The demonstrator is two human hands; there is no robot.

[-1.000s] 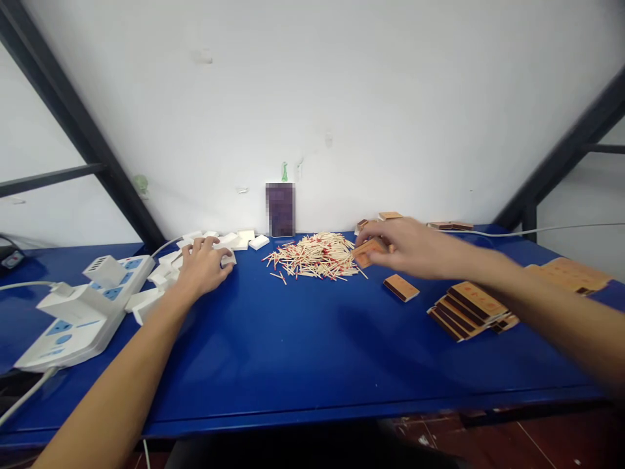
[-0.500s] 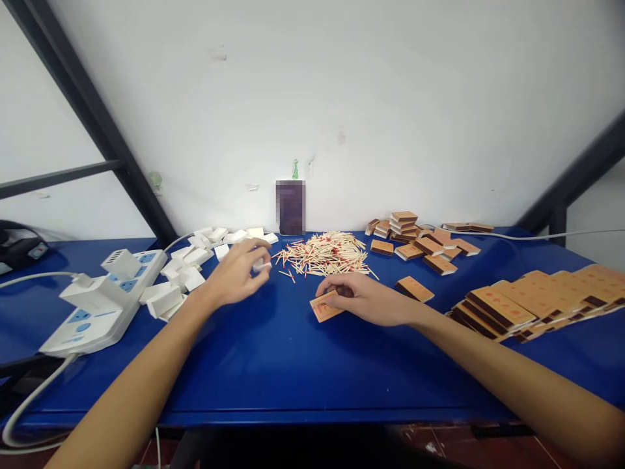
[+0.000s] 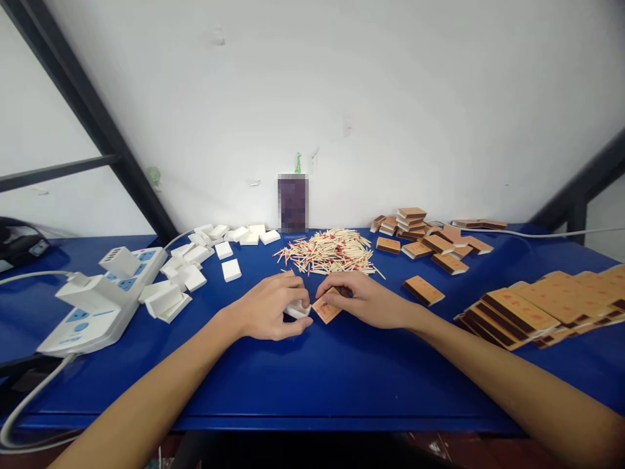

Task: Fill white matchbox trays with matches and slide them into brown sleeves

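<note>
Gripping a small white card tray (image 3: 297,311), the left hand (image 3: 270,306) faces the right hand (image 3: 364,298), closed on an orange printed card sleeve (image 3: 325,309), seemingly angled so near ends meet, between the front and back edges of a glossy blue desk (image 3: 312,384). Red-tipped wooden matches (image 3: 334,253) heap by the back edge, beneath a scuffed white wall (image 3: 400,98).

- The single view looks from the person's head, above and behind the left grip (image 3: 274,306) and right grip (image 3: 365,301), facing forward and down.
- Both grips sit fairly near, just below the frame's centre.
- Its wide field takes in the glossy blue flat worktop (image 3: 283,384) around them and the white upright wall (image 3: 415,98) beyond.
</note>
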